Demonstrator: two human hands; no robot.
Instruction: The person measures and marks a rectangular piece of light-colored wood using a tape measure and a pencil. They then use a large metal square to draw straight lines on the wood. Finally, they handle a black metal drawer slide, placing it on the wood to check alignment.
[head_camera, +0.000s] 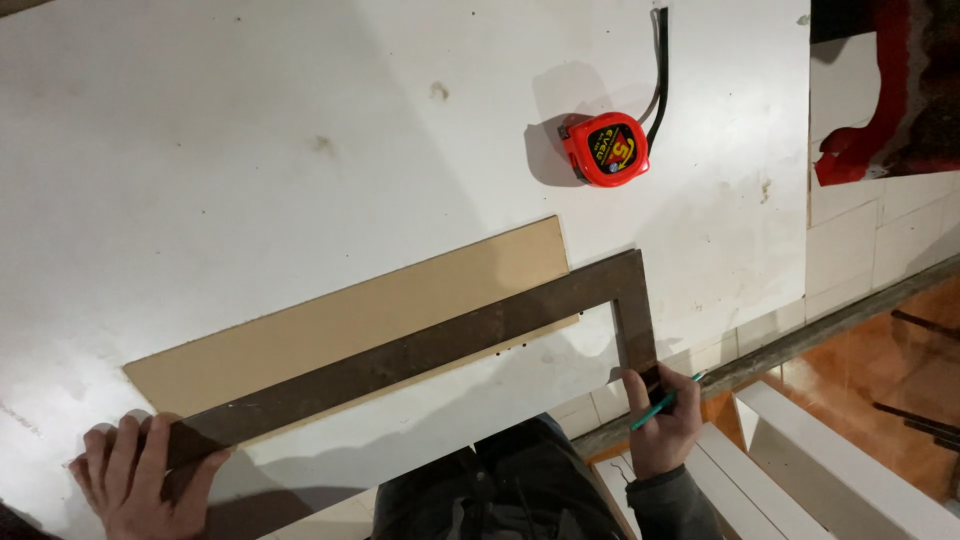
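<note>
1. A large white board (300, 120) fills most of the frame, from the upper left down to the lower middle, with a few small dark marks on its face.
2. A long tan strip of wood (340, 320) lies slantwise across the lower middle of the board, rising from the lower left toward the centre.
3. A dark metal square (420, 352) rests on top of the strip. Its long arm follows the strip's lower edge, and its short arm turns down at the right of centre, past the strip's end.
4. The left hand (135, 475), in the lower left corner, lies flat with the fingers spread, pressing on the end of the square's long arm.
5. The right hand (665, 425), in the lower right of centre, is closed around a green pencil (665, 400), pinched between thumb and fingers. The hand touches the lower end of the square's short arm, at the board's edge.
6. A red and black tape measure (605, 148) sits on the board in the upper right of centre, well apart from both hands, with a black cord (662, 70) curving beside it.
7. At the right edge, pale tiles (850, 240) and an orange floor (870, 360) show beyond the board, with white planks (850, 480) in the lower right corner.
</note>
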